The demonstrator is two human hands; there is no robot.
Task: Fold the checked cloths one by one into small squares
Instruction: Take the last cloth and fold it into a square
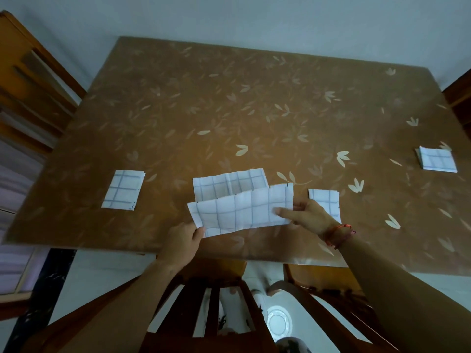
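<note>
A white checked cloth [242, 202] lies at the table's near middle, its near half lifted and partly folded over the far half. My left hand [182, 244] pinches its near left corner. My right hand [309, 215] grips its right end, index finger lying on top. A folded checked cloth [123, 189] rests to the left. Just behind my right hand sits another folded cloth [326, 200], partly hidden by it. At the far right is a small folded stack [437, 160].
The brown table [229, 110] has a leaf-patterned cover, and its near edge runs just below my hands. Wooden chairs stand at the left [30, 85], far right [458, 98] and directly below me [216, 301]. A wall is behind the table.
</note>
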